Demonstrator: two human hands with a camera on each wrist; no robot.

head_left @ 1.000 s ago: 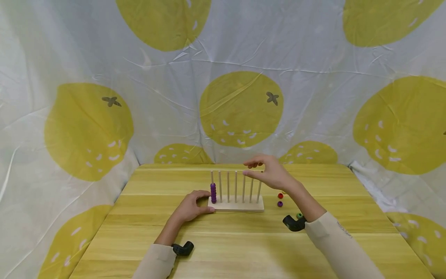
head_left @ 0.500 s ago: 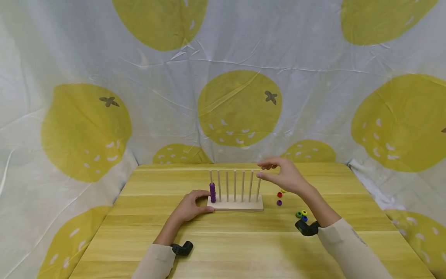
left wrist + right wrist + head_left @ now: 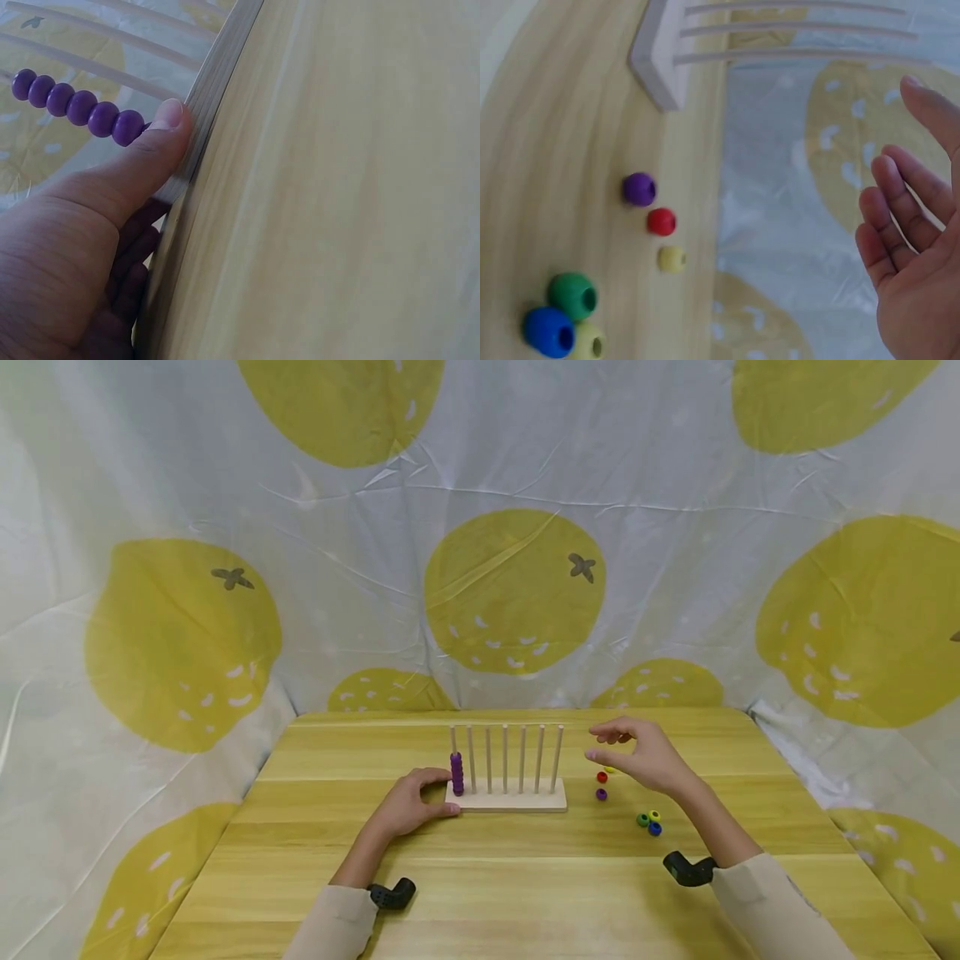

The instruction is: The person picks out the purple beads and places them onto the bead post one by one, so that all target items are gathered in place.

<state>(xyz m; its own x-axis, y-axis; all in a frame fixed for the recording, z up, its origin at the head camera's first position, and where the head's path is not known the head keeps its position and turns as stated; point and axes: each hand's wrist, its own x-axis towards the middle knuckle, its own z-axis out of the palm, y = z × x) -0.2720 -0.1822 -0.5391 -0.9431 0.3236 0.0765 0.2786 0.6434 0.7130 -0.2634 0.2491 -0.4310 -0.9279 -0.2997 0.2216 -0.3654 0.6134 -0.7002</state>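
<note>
A wooden peg stand [image 3: 510, 799] with several upright rods stands mid-table. Purple beads [image 3: 457, 774] are stacked on its leftmost rod; the other rods are bare. My left hand [image 3: 408, 805] grips the left end of the base, thumb along the front edge in the left wrist view. My right hand [image 3: 641, 753] hangs above the table to the right of the stand, fingers loosely bent with nothing between them. Below it lie a purple bead [image 3: 639, 189], a red bead [image 3: 661, 221] and a yellow bead [image 3: 673, 259].
Nearer the front right, a green bead [image 3: 642, 820], a blue bead [image 3: 655, 829] and another yellow bead [image 3: 655, 816] sit clustered on the wooden table [image 3: 480, 902]. A lemon-print cloth [image 3: 360, 593] hangs behind the table's back edge.
My right hand has moved right and down, from over the rods to beside the stand, uncovering the loose beads. The left hand keeps its grip on the base.
</note>
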